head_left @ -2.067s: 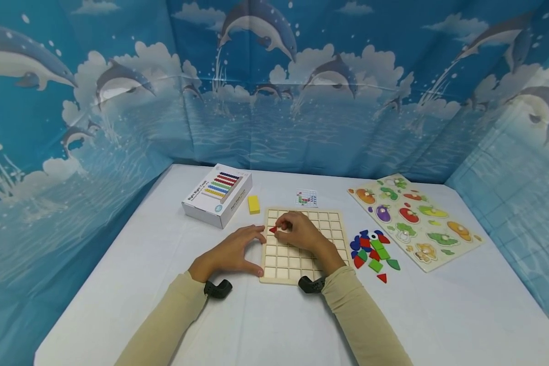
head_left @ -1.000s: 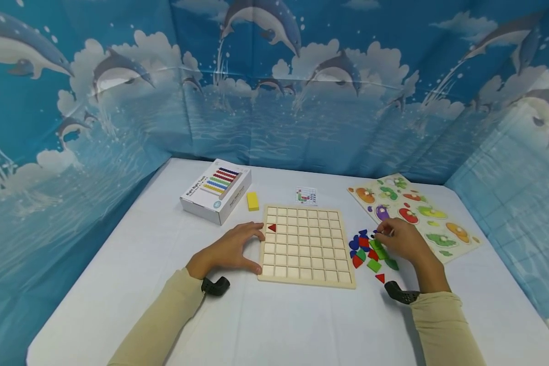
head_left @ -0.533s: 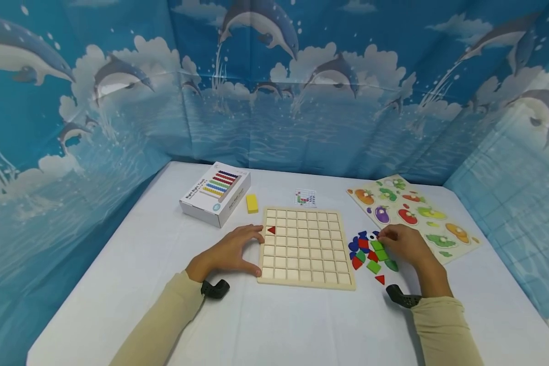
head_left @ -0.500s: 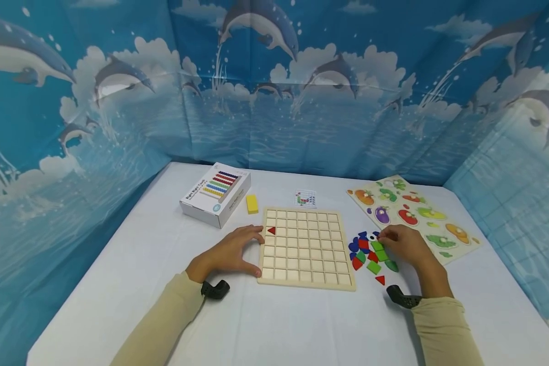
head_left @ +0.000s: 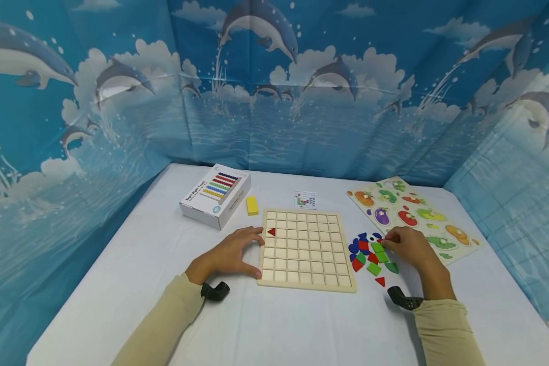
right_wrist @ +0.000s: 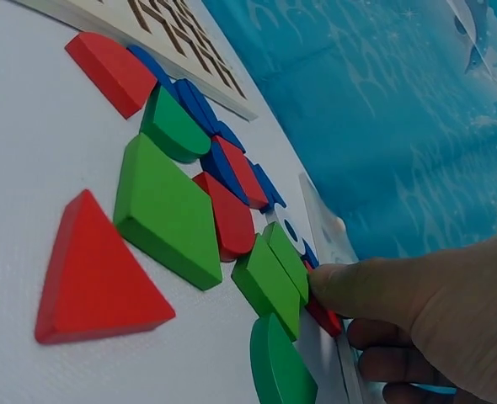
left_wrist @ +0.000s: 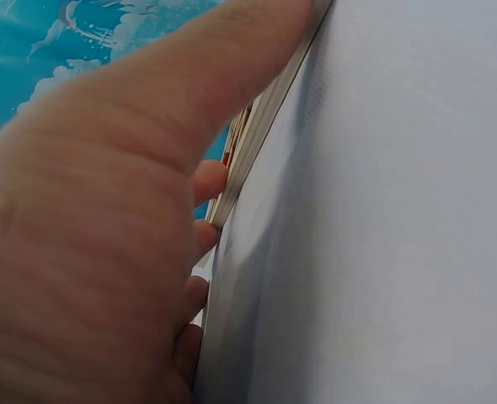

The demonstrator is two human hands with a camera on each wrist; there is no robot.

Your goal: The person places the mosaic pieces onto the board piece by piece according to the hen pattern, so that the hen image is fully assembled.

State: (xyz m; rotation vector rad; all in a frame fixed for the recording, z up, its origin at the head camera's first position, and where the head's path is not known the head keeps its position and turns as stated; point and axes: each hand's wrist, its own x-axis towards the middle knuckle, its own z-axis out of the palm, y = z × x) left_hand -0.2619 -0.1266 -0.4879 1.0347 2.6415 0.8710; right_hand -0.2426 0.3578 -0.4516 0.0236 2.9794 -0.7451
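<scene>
The left hand (head_left: pixel 231 254) rests along the left edge of the wooden grid board (head_left: pixel 306 288), thumb near the lower corner and fingertips farther up the same side. In the left wrist view its fingertips (left_wrist: pixel 208 181) lie against the board's side. A red triangle (head_left: pixel 272 232) lies in a left-column cell of the board. The right hand (head_left: pixel 409 247) is at the far right side of a pile of coloured blocks. In the right wrist view its thumb presses on a red block (right_wrist: pixel 323 310), with the other fingers curled behind; part of that block is hidden.
Around the right hand lie green squares (head_left: pixel 373 269), a green leaf-shaped block (head_left: pixel 392 267) and a loose red triangle (head_left: pixel 380 281). A vegetable puzzle board (head_left: pixel 421 213) lies behind. Farther back are a pattern card (head_left: pixel 305 200), a yellow block (head_left: pixel 252 206) and a white box (head_left: pixel 217 195).
The right hand has left the red triangle on the board and moved right to the block pile, where it now pinches a red block. The left hand has stayed at the board's edge.
</scene>
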